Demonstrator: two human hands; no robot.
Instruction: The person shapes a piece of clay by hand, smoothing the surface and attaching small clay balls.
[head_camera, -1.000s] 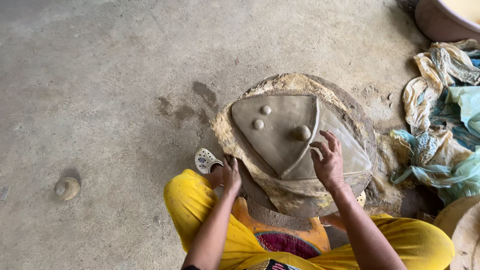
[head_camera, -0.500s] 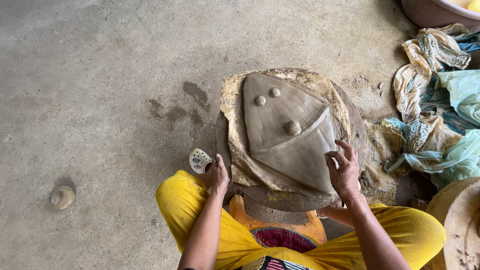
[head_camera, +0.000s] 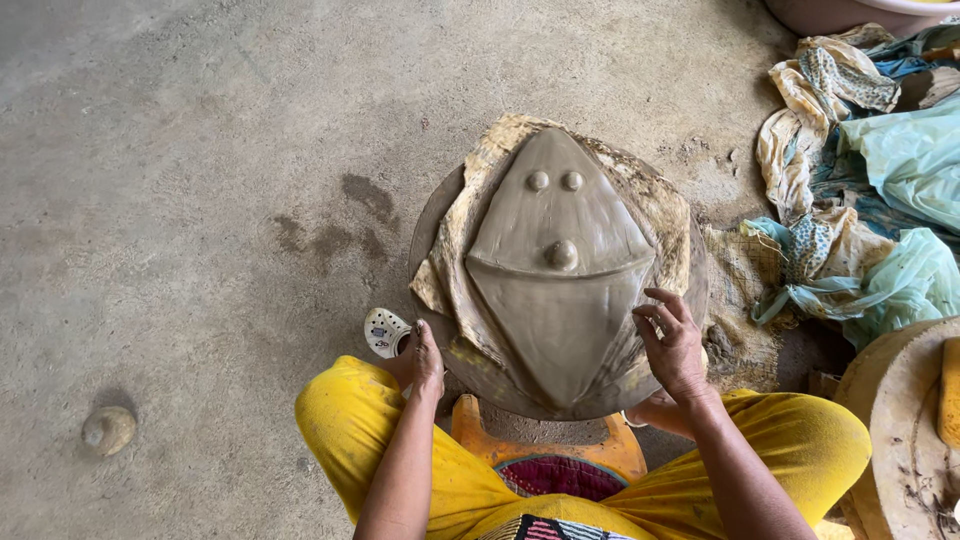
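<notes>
The left hand (head_camera: 424, 365) rests loosely open at the round board's (head_camera: 690, 265) edge; the right hand (head_camera: 676, 345), fingers curled, touches the clay slab (head_camera: 560, 300).

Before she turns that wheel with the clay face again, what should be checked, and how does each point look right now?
1. Clay piece sits within the round board: ok.
2. Three clay knobs are in place on the piece: ok.
3. Left hand at the board's edge: ok.
4. Right hand off the wet clay face: cannot tell, fingertips are at its edge.
5. Cloths lie apart from the board: ok.
6. Board fixed firmly underneath: cannot tell.
</notes>
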